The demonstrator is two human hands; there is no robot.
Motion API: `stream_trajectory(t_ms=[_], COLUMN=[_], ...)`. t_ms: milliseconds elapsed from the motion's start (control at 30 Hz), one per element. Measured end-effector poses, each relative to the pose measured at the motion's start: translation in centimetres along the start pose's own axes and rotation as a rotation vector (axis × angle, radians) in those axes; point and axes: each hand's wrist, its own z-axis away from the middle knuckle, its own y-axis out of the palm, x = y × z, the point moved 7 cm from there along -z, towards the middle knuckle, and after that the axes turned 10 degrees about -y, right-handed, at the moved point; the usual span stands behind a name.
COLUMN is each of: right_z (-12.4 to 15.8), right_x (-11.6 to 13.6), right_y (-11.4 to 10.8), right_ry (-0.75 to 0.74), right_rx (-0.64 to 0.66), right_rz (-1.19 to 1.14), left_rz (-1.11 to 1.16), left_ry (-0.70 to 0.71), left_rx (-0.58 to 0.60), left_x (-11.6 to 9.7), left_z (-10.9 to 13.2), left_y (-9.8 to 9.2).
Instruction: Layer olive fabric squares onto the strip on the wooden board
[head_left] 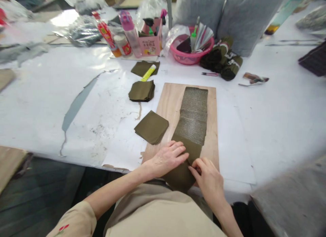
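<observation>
A long fanned row of olive fabric squares (193, 118) lies on a wooden board (170, 104) in front of me. My left hand (168, 157) rests flat with fingers stretched out on the near end of the row. My right hand (207, 177) pinches the edge of the nearest olive piece (181, 175) between thumb and fingers. A loose stack of olive squares (151, 127) lies at the board's left edge.
Another olive stack (142, 90) and a yellow glue stick (148, 73) on more fabric lie further back. A pink basin (191, 48), bottles (131, 33), a pink box (150, 39), dark rolls (224, 60) and scissors (210, 74) line the far side. White paper (51, 94) covers the table.
</observation>
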Motion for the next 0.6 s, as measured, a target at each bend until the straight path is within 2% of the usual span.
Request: stream_trajectory(t_ms=[67,200,267,333,400,467,533,600], right_z=[0.1,0.2,0.2,0.2,0.0,-0.3,-0.5,-0.6], right_x=[0.1,-0.5,-1.3,-2.1,-2.5,-2.4,-2.1,-1.8], right_y=[-0.4,-0.5,-0.5,-0.2,0.2,0.6,0.8,0.7], right_ry=[-0.029,0.001,0.055,0.082,0.057,0.006,-0.039,-0.073], right_rx=[-0.059,-0.125,-0.177,-0.227,-0.246,-0.238,-0.249,-0.279], right_rz=[-0.086,-0.325,-0.392,-0.439,-0.444,-0.394,-0.326,-0.263], left_rz=[0.020,0.089,0.157,0.275,0.442,0.595,0.648,0.630], left_ry=[0.054,0.049,0.014,-0.078,-0.245,-0.473,-0.706,-0.837], left_rx=[0.027,0.111,0.131,0.122,0.077,-0.018,-0.156,-0.256], left_x=[-0.4,-0.3,0.2,1.4,3.7,6.9,10.5,13.6], left_z=[-0.3,-0.6,-0.5,-0.2,0.2,1.0,2.4,3.7], left_y=[0.0,0.3,0.0,-0.9,-2.3,-3.8,-5.0,-5.6])
